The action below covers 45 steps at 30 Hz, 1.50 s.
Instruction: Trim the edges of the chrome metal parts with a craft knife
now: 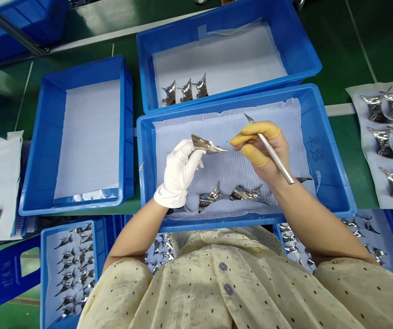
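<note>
I note the white-gloved left hand closed on one curved polished-steel piece above the centre of the blue plastic tray. The right hand, in yellow finger cots, grips a slim steel craft knife just beside it. Two more pieces lie at six o'clock; three further pieces sit in the far blue plastic tray at twelve.

On the desk, a plastic crate sits directly before the person, with two polished metal pieces on its paper liner; a second crate holding three more stands behind it, a third crate to its left, and what seems a paper sheet of pieces to its right.
</note>
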### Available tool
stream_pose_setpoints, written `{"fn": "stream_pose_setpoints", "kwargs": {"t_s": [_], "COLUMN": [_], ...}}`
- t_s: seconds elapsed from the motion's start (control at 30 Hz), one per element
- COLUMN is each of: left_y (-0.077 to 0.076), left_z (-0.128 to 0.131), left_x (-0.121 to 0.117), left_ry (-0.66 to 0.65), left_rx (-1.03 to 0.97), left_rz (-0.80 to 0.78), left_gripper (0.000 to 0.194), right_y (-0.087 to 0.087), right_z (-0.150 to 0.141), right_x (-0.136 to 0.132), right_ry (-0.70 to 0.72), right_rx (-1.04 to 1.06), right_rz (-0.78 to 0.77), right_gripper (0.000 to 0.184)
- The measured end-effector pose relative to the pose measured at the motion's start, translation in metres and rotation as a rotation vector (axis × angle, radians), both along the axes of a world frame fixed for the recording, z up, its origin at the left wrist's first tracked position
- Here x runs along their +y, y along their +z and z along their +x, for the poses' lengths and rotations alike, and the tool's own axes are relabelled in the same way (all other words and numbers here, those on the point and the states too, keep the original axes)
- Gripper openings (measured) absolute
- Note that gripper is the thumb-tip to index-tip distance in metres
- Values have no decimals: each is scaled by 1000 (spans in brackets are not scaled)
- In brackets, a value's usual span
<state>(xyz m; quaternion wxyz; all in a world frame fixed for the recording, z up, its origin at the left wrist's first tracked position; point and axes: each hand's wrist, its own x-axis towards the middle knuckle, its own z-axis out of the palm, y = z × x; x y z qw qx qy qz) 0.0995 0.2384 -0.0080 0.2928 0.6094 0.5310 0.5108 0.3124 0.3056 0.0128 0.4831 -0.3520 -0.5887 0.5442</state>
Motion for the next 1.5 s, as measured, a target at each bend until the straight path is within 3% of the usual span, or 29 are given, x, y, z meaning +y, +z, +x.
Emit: {"fn": "stream_pose_setpoints", "kwargs": {"t_s": [0.13, 0.3, 0.4, 0.53, 0.63, 0.7, 0.8, 0.93, 1.17, 1.5], "left_y": [0, 0, -1, 5, 13, 16, 13, 2, -2, 4], "left_z": [3, 7, 7, 8, 8, 8, 7, 7, 10, 13], "left_x": [1, -1, -4, -9, -9, -7, -2, 0, 2, 4], "left_ry": [-89, -128, -161, -194, -206, -241, -294, -302, -305, -281], "left_rx": [-98, -196, -337, -450, -430, -410, -414, -462, -529, -617], "left_rz": [-60, -219, -382, -532, -578, -571, -556, -581, -577, -589], "left_gripper": [34, 43, 60, 82, 79, 68, 52, 49, 48, 43], "right_y": [-1, -5, -10, -16, -16, -15, -12, -10, -14, -12], "right_z": [-9, -16, -17, -19, -21, -22, -23, -23, -23, -24], "right_x": [-9, -12, -6, 2, 3, 1, -4, -8, -6, -8], "right_ry": [88, 42, 15, 15, 2, -31, -86, -98, -122, -98], "right_rx": [14, -26, 83, 256, 270, 239, 145, 4, -87, -4], "right_rz": [109, 100, -77, -486, -657, -563, -206, 131, 231, 313], "right_gripper": [43, 30, 29, 43, 49, 50, 46, 37, 38, 18]}}
